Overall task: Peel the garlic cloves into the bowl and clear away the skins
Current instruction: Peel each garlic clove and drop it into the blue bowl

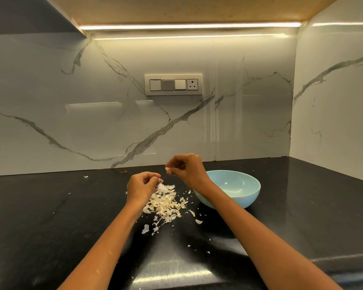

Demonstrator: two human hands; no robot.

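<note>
Nearest the camera, two bare forearms reach forward over a glossy black stone countertop (50, 216), which carries stray white flecks of skin. Just beyond the wrists lies a loose heap of pale, papery garlic skins (166, 204), spread directly under and to the right of the left fingers, with single flakes scattered toward the camera.

The left hand (142, 186) hovers over the far end of that heap, its fingers curled inward with the tips bunched together; a white scrap of skin sits at the fingertips, though whether they actually pinch it I cannot tell.

The right hand (187, 167) is raised a little higher and farther back, up and to the right of the left fingers. Its thumb and fingertips pinch a small, pale garlic clove (168, 168), which pokes out at the left side of the hand.

Right of the right fingers, partly hidden by the right wrist, a round, pale blue bowl (237, 190) stands on the countertop; the inside that shows holds nothing I can make out.

Farther back, a lone skin flake (86, 176) lies near the wall, well left of both hands. Behind it rises a white marble-look backsplash with grey veins (71, 122), bearing a white switch panel with three rocker switches and a round-pin socket (173, 84); no lettering or brand is legible on it. Above runs a warm strip light (189, 26) under a cabinet.
</note>
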